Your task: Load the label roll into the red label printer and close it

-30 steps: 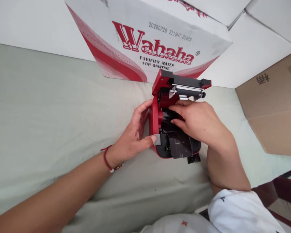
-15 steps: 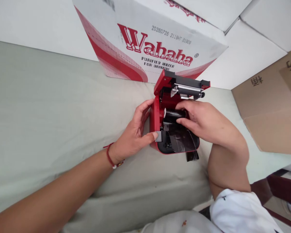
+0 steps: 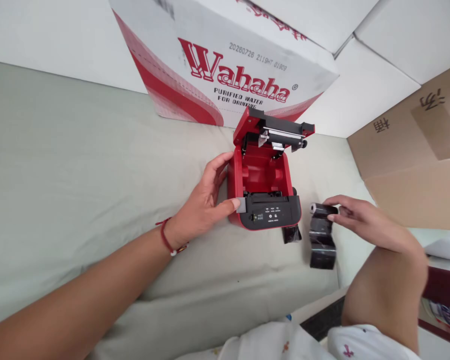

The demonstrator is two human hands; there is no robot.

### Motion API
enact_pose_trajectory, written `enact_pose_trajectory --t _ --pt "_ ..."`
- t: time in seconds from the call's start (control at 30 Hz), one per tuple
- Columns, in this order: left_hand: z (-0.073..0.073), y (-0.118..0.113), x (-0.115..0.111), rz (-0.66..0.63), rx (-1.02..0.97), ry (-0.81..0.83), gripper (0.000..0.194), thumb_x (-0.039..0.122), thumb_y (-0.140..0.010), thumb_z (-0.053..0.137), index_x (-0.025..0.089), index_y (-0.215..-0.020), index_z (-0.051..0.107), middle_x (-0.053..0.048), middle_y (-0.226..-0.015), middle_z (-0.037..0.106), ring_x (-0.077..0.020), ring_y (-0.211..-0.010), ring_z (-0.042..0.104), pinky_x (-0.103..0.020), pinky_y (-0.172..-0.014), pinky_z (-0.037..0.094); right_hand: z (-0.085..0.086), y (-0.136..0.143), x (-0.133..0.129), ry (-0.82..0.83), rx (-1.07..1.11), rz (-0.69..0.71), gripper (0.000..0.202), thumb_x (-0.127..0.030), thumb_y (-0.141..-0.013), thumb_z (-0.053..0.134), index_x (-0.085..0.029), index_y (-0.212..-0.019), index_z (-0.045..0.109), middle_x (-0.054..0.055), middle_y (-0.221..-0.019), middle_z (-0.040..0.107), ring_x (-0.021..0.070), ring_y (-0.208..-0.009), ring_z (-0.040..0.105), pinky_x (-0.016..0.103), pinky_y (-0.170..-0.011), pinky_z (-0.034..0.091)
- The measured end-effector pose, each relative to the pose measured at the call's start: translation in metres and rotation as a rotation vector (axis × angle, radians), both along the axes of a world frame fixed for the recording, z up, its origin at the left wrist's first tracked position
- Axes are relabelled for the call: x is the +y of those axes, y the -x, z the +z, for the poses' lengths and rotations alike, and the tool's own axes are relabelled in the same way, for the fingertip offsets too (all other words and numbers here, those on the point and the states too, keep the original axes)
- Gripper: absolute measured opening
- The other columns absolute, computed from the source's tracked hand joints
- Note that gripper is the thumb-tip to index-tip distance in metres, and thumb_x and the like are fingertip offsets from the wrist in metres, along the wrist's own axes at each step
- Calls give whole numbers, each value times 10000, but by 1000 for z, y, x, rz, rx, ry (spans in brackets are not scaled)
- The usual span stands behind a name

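Note:
A small red and black device (image 3: 264,172) stands on the pale green cloth with its hinged lid (image 3: 275,131) raised and its red inner bay bare. My left hand (image 3: 206,200) holds the device's left side, thumb on a grey tab at the front left corner. To the right of the device, my right hand (image 3: 350,215) pinches a roll of shiny black film (image 3: 324,211) by its right end, and a loose length hangs down from it. Another piece of black film (image 3: 291,234) lies by the device's front right corner.
Behind the device stands a white and red Wahaha carton (image 3: 240,65). White boxes (image 3: 382,85) line the back, and a brown cardboard box (image 3: 408,145) is at the right. Pale green cloth (image 3: 97,165) spreads to the left.
My right hand has lifted the black roll out of the device and moved it to the right. The film no longer covers the device's front panel. My left hand keeps its hold.

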State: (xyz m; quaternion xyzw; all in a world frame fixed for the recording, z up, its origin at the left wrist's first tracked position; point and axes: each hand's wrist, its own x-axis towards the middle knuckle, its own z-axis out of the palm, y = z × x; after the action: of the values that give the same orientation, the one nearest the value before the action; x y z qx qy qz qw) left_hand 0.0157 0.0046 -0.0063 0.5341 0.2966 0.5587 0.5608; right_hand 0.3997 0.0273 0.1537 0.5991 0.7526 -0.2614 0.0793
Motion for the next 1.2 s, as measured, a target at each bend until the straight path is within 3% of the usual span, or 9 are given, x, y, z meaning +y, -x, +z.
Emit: enact_pose_trajectory --t 0.17,0.3,0.47,0.57,0.67,0.77,0.83,1.0,1.2 --pt "3 2 0 -8 9 9 822 476 -961 848 402 -1656 416 -52 -1843 357 -367 -1747 307 -642 -1480 240 -38 30 -9 -299 175 -108 313 -474 -1039 647 -222 -1168 779 83 -1105 785 137 -643 582 338 -669 564" --pt "5 1 -1 -14 3 19 809 470 -963 850 387 -1649 431 -63 -1839 363 -372 -1746 311 -648 -1476 250 -55 65 -3 -216 307 57 372 -269 -1028 587 -224 -1367 734 142 -1495 704 163 -886 731 357 -814 631" --pt "6 2 -1 -15 1 25 811 473 -966 846 369 -1655 430 -80 -1835 365 -389 -1729 345 -664 -1464 277 -65 83 10 -231 195 105 493 -112 -945 528 -212 -1384 731 134 -1395 751 238 -1127 764 416 -948 633" --pt "7 3 -2 -15 6 27 803 464 -977 835 365 -1661 426 -73 -1841 362 -381 -1734 341 -651 -1473 264 -38 68 5 -100 142 229 355 -209 -1029 580 -207 -1337 757 130 -1266 793 240 -1074 780 399 -927 642" --pt "9 3 -3 -21 -4 28 801 472 -982 830 376 -1663 420 -63 -1845 365 -378 -1742 328 -636 -1467 295 9 41 -8 125 172 427 311 -273 -1100 604 -259 -1366 765 115 -1304 807 214 -1072 800 344 -908 662" --pt "8 3 -3 -22 -8 31 790 475 -987 826 380 -1659 422 -61 -1843 359 -373 -1744 321 -633 -1470 288 47 34 -17 81 286 535 430 -205 -1075 653 -358 -1472 719 74 -1345 811 213 -1134 808 304 -886 668" --pt "7 3 -3 -22 0 35 781 469 -987 829 385 -1653 429 -57 -1836 356 -368 -1743 320 -634 -1480 254 55 49 -16 -31 347 484 437 -211 -1060 685 -383 -1460 722 58 -1325 815 200 -981 808 285 -765 648" --pt "5 3 -2 -16 -3 26 789 473 -973 846 381 -1643 440 -65 -1830 351 -370 -1736 327 -628 -1480 246 25 124 2 -303 323 227 289 -303 -1051 698 -244 -1319 793 69 -1239 808 99 -570 570 293 -611 555" --pt "6 3 -3 -12 10 19 779 482 -987 829 362 -1645 429 -91 -1823 343 -381 -1732 334 -654 -1471 252 -16 165 20 -433 148 184 411 -219 -1018 652 -229 -1407 784 92 -1309 828 259 -997 794 434 -958 637"
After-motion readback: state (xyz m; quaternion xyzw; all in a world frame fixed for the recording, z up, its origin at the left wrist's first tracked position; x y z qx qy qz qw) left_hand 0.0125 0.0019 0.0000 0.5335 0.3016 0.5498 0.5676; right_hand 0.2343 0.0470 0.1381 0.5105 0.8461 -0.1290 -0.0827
